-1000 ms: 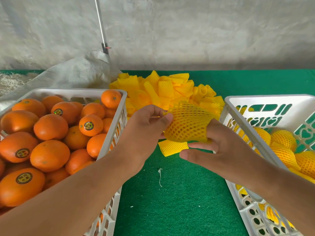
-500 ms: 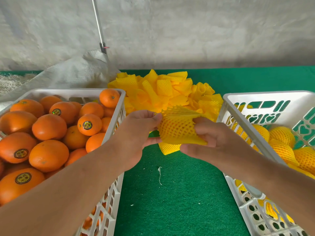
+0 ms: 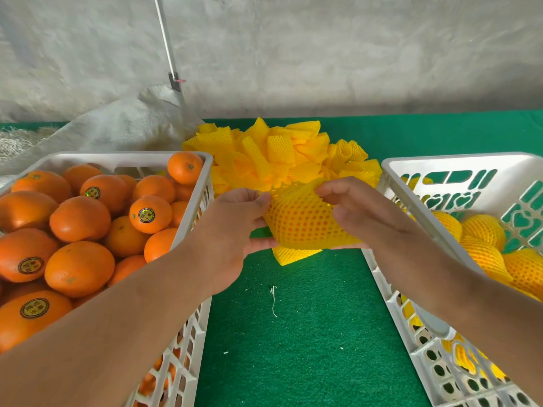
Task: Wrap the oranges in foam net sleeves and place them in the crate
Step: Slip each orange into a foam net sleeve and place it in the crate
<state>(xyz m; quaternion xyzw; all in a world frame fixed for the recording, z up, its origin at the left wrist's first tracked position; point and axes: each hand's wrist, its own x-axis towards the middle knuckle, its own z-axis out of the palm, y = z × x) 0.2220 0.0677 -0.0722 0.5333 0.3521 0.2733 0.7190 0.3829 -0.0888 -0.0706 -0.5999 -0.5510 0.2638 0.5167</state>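
1. The green felt-covered table (image 3: 308, 333) is carrying a white plastic crate of bare oranges (image 3: 188, 342) at 9 o'clock and a white plastic crate of netted oranges (image 3: 411, 333) at 3 o'clock.
2. A heap of yellow foam net sleeves (image 3: 279, 154) is lying at 12 o'clock.
3. The left hand (image 3: 232, 230) and right hand (image 3: 361, 212) are pinching, fingers clenched, the yellow foam net sleeve over an orange (image 3: 302, 221), held above the table centre.

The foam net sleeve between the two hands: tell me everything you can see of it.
The foam net sleeve is yellow, soft-looking foam mesh with regular holes. Orange shows through them, so an orange appears to be inside. Its upper edge is ragged and stretched; the left hand pinches the left end, the right hand the upper right. It is held above the green mat, just in front of the loose sleeve pile.
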